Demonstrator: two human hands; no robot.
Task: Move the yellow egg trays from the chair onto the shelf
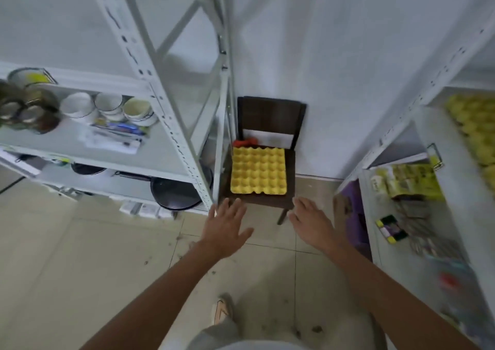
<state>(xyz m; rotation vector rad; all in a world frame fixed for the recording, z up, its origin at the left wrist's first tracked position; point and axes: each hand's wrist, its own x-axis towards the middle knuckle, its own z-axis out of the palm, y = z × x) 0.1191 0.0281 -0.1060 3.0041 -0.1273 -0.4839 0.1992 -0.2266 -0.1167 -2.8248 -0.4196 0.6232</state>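
Observation:
A yellow egg tray (258, 170) lies flat on the seat of a dark wooden chair (271, 116) that stands against the white wall between two shelf units. My left hand (226, 226) is stretched out, fingers spread, just short of the chair's front left corner. My right hand (312, 222) reaches toward the front right corner, also spread and holding nothing. More yellow egg trays (475, 135) sit on the right shelf (455, 189), blurred at the frame edge.
The left metal shelf (171, 124) holds white bowls (107, 107), jars (26, 108) and a black pan (174, 191) below. An orange object (244, 143) lies behind the tray on the chair. The right shelf carries packets and small boxes. A purple item (353, 215) stands on the tiled floor.

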